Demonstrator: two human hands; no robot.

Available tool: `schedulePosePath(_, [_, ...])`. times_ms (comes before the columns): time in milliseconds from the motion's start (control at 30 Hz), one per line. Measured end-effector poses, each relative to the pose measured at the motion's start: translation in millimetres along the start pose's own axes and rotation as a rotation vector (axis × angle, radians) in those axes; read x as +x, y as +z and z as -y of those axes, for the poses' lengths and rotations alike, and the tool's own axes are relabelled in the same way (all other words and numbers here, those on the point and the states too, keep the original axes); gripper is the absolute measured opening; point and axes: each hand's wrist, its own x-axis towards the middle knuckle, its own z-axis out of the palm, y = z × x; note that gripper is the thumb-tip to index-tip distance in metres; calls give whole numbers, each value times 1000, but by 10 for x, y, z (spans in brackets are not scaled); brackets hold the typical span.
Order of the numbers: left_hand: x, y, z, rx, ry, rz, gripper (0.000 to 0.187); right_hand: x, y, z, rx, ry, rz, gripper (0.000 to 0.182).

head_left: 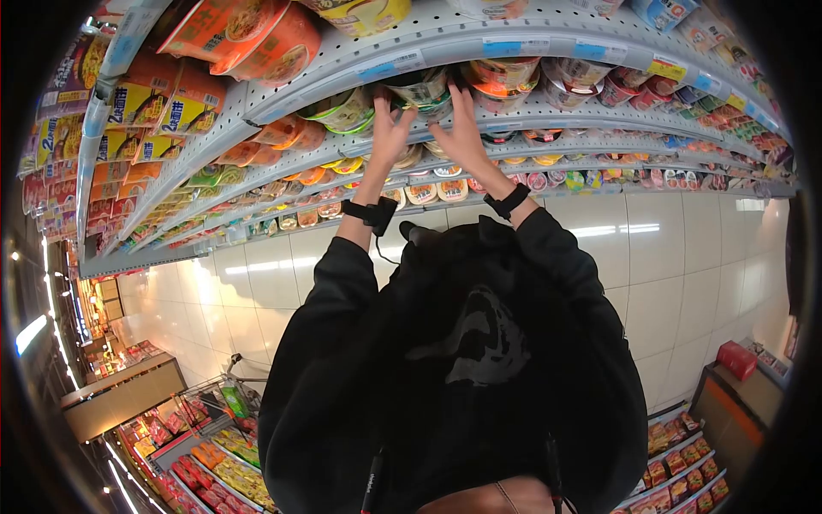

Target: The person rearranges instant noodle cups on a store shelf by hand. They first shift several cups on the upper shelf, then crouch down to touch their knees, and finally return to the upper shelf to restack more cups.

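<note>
My left hand (391, 133) reaches up to a shelf of instant noodle bowls, its fingers against the left side of a dark and green noodle bowl (421, 92). On the bowl's right side are the fingers of my right hand (463, 133), with its thumb held apart lower down. The two hands grip the bowl between them; fingertips are partly hidden under the shelf edge. Left of it stands a white and lime-green bowl (342, 113). To the right are stacked orange bowls (501, 81).
Overhead runs a perforated shelf edge (402, 64) with price labels. More noodle shelves lie below, and yellow noodle packs (158, 107) hang at left. Behind me, a shopping cart (224, 396) stands on the tiled floor (659, 300) near other displays.
</note>
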Motion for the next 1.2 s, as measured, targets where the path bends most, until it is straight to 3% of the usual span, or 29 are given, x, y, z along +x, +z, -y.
schedulePosePath(167, [-38, -76, -180, 10, -137, 73, 65, -64, -53, 41, -18, -129, -9, 91])
schedulePosePath(233, [-90, -28, -100, 77, 49, -46, 61, -20, -64, 52, 24, -143, -36, 91])
schedulePosePath(333, [-333, 122, -139, 154, 56, -152, 56, 162, -67, 41, 48, -134, -61, 91])
schedulePosePath(467, [-272, 200, -106, 139, 114, -171, 55, 247, -122, 92, 223, 28, 49, 91])
schedulePosePath(667, [14, -29, 9, 95, 41, -80, 51, -30, -36, 114, 204, -44, -23, 88])
schedulePosePath(733, [93, -124, -11, -34, -88, 11, 61, -49, -46, 132, 199, -48, -21, 86])
schedulePosePath(933, [-83, 52, 10, 58, 69, -116, 60, 150, -39, 83, 208, -83, -87, 82])
schedulePosePath(1033, [-51, 115, 41, 34, 111, -119, 58, 176, -49, 114, 263, -10, -13, 82])
schedulePosePath(1167, [46, 16, 5, -47, 54, -75, 56, -55, -15, 180, 141, -29, -54, 80])
schedulePosePath(1200, [75, -47, 11, -37, -37, -33, 55, -97, -9, 200, 127, -55, -69, 80])
